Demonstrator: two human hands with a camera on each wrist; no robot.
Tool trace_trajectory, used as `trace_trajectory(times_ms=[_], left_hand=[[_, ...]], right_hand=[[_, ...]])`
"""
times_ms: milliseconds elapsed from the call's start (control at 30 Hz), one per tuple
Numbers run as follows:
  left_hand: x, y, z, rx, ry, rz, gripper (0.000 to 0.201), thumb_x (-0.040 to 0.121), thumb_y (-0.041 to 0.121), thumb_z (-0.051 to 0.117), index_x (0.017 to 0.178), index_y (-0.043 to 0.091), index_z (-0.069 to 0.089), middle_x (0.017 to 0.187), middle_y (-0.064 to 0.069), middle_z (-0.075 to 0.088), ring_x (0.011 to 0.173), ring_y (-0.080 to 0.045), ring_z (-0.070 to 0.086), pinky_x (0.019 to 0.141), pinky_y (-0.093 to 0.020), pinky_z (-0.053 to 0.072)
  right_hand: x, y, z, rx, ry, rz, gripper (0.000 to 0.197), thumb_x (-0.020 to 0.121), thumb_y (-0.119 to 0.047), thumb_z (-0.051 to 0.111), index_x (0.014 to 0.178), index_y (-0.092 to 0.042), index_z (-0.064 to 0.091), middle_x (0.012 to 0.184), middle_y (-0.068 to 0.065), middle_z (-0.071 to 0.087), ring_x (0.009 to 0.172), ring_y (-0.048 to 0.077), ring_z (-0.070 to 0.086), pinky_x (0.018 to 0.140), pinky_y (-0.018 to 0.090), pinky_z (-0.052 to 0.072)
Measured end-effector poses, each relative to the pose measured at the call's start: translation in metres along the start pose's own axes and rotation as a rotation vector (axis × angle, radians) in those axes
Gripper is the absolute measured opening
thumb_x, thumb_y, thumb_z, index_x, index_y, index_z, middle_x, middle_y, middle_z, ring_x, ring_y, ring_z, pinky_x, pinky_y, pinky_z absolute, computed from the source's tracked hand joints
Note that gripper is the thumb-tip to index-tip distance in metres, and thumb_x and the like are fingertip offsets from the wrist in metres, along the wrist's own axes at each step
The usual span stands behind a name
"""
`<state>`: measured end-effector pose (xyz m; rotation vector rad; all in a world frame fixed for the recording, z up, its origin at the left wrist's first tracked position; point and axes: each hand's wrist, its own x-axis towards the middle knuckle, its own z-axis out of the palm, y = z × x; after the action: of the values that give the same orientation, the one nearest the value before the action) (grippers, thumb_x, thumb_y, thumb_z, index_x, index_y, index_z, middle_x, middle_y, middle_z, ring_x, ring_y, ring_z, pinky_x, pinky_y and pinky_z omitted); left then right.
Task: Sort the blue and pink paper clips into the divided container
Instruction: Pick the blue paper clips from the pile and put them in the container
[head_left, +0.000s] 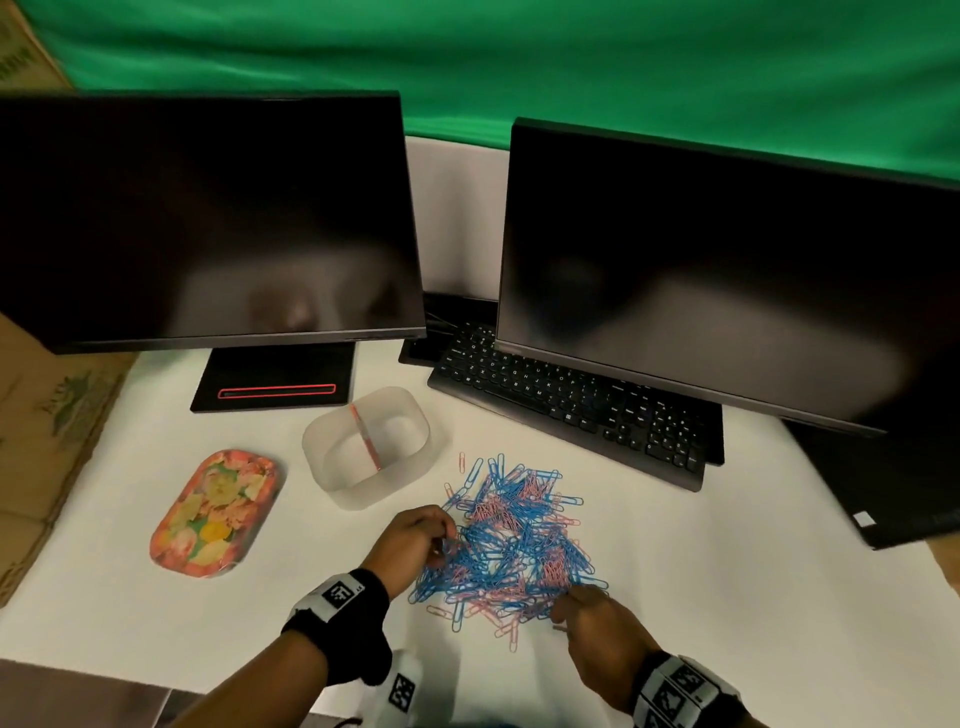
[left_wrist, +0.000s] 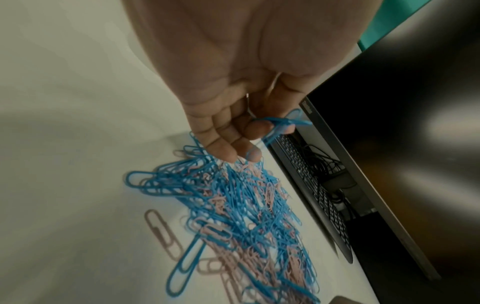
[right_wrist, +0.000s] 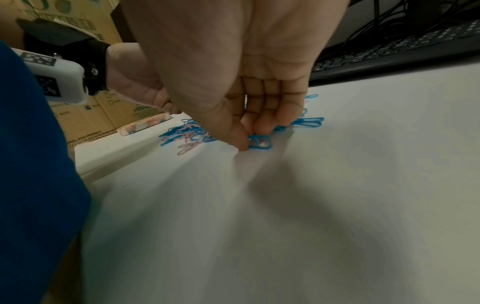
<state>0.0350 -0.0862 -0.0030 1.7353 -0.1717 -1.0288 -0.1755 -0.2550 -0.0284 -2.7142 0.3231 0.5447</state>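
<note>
A loose pile of blue and pink paper clips (head_left: 514, 545) lies on the white table. Behind it to the left stands the translucent divided container (head_left: 415, 441), split in two by a pink-edged wall; I see no clips inside. My left hand (head_left: 444, 540) is at the pile's left edge, its fingers curled, pinching a few blue paper clips (left_wrist: 284, 123) between thumb and fingertips (left_wrist: 255, 128). My right hand (head_left: 566, 605) is at the pile's near right edge. Its thumb and fingers (right_wrist: 262, 125) pinch a blue paper clip (right_wrist: 259, 142) that lies on the table.
A floral tray (head_left: 215, 512) lies left of the container. Behind stand two dark monitors (head_left: 208, 223) (head_left: 727, 270), with a black keyboard (head_left: 566, 405) under the right one. Cardboard boxes (head_left: 47, 426) line the left edge, and a dark laptop (head_left: 883, 488) sits at far right.
</note>
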Motion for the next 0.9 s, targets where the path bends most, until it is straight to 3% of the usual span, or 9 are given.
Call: trace_trajectory(times_ms=[100,200,300,400,467,600,667,767,900], left_hand=[[0.002,0.005,0.000,-0.106,0.018,-0.015,0.034,0.088,-0.008,0.035,0.065,0.007,0.055,0.058,-0.007,0.053,0.069,-0.029,0.063,0.059,-0.028,0.039],[0.000,0.011,0.000,-0.253,0.052,-0.074,0.029,0.092,-0.005,0.036,0.075,0.005,0.057,0.059,-0.007,0.049,0.060,-0.028,0.065,0.057,-0.029,0.050],[0.000,0.012,0.002,-0.229,0.103,-0.103,0.024,0.094,-0.004,0.038,0.083,0.003,0.058,0.064,-0.008,0.047,0.052,-0.021,0.062,0.053,-0.028,0.050],[-0.001,0.005,-0.001,0.186,0.140,0.060,0.020,0.091,0.003,0.050,0.083,0.015,0.064,0.072,-0.001,0.063,0.063,-0.014,0.063,0.065,-0.029,0.051],[-0.008,0.003,-0.006,0.415,0.080,0.174,0.019,0.085,0.005,0.056,0.081,0.022,0.065,0.077,0.004,0.068,0.072,-0.011,0.063,0.075,-0.026,0.052],[-0.020,-0.009,-0.017,0.803,-0.025,0.235,0.016,0.076,0.017,0.059,0.081,0.032,0.059,0.079,0.014,0.058,0.073,-0.005,0.057,0.069,-0.020,0.045],[-0.024,-0.018,-0.021,1.001,-0.032,0.217,0.011,0.077,0.031,0.060,0.087,0.032,0.057,0.085,0.015,0.050,0.084,-0.012,0.058,0.069,-0.024,0.040],[-0.028,-0.029,-0.019,1.117,-0.012,0.152,0.017,0.083,0.037,0.057,0.094,0.025,0.058,0.089,0.011,0.047,0.095,-0.021,0.059,0.069,-0.028,0.037],[-0.027,-0.031,-0.021,1.025,0.075,0.143,0.012,0.087,0.025,0.054,0.092,0.022,0.063,0.081,0.011,0.054,0.087,-0.020,0.060,0.070,-0.027,0.041]], right_hand=[[0.001,0.006,0.001,-0.025,0.059,-0.032,0.029,0.041,-0.024,0.076,0.063,-0.033,0.060,0.069,-0.019,0.058,0.061,0.000,0.059,0.056,0.008,0.044],[0.002,0.008,-0.011,0.122,0.085,-0.051,0.006,0.070,-0.023,0.058,0.074,-0.027,0.061,0.083,-0.011,0.060,0.078,0.008,0.058,0.068,0.017,0.047],[0.010,0.008,-0.025,0.246,0.081,-0.081,0.013,0.083,-0.024,0.047,0.075,-0.023,0.057,0.080,-0.012,0.048,0.077,0.004,0.048,0.070,0.018,0.036],[0.021,0.010,-0.034,0.376,0.134,-0.060,0.012,0.082,-0.025,0.050,0.074,-0.025,0.059,0.071,-0.019,0.047,0.066,-0.006,0.044,0.062,0.014,0.034],[0.027,0.009,-0.039,0.436,0.127,-0.025,0.011,0.081,-0.026,0.051,0.077,-0.025,0.062,0.070,-0.015,0.057,0.065,-0.002,0.051,0.061,0.013,0.040],[0.035,0.005,-0.048,0.568,0.104,0.022,0.010,0.081,-0.019,0.056,0.078,-0.027,0.062,0.069,0.001,0.066,0.061,0.012,0.057,0.061,0.025,0.048],[0.040,0.001,-0.049,0.573,0.108,0.027,0.010,0.082,-0.019,0.056,0.080,-0.027,0.061,0.070,0.004,0.065,0.061,0.015,0.057,0.062,0.028,0.049],[0.045,-0.006,-0.051,0.568,0.090,0.017,0.011,0.084,-0.018,0.056,0.085,-0.028,0.061,0.071,0.005,0.065,0.060,0.012,0.056,0.064,0.027,0.049],[0.050,-0.017,-0.059,0.552,0.074,-0.011,0.014,0.087,-0.017,0.057,0.088,-0.030,0.062,0.074,0.002,0.067,0.064,0.008,0.057,0.065,0.021,0.048]])
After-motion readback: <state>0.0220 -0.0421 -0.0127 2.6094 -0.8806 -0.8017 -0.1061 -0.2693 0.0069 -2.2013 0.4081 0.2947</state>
